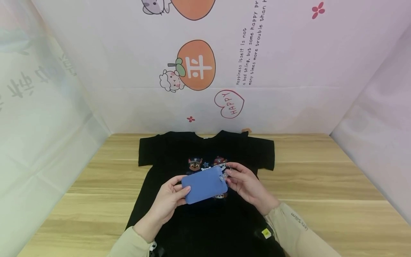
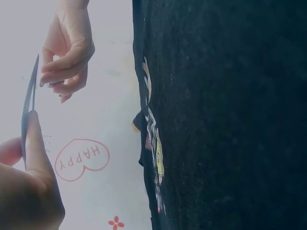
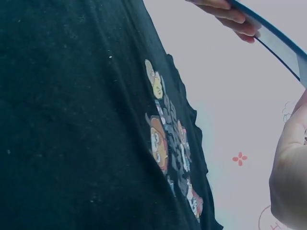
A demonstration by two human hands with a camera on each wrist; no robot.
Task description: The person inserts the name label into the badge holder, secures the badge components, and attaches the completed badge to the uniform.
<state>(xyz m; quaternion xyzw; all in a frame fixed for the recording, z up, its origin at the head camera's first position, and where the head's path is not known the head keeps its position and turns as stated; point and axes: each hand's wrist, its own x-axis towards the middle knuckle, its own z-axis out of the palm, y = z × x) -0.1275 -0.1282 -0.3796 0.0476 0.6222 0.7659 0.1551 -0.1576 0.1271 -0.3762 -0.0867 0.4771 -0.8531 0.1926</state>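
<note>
A blue card holder [image 1: 205, 186] is held tilted above a black T-shirt [image 1: 199, 228], its right end higher than its left. My left hand [image 1: 171, 197] pinches its left end, the thumb lying across the blue face. At the other end, a small metal clip [image 1: 222, 177] sits at the edge, and the fingers of my right hand [image 1: 245, 184] grip the fitting there. Seen edge-on in the left wrist view, the card holder [image 2: 28, 112] looks thin and slightly parted into two layers. Cartoon dogs printed on the shirt are partly covered by it.
The shirt lies spread on a wood-grain table [image 1: 308, 178], sleeves out to both sides. A white printed cloth [image 1: 282, 71] hangs behind the table and along its sides. Close to my right sleeve, a small yellow tag [image 1: 266, 233] shows against the shirt.
</note>
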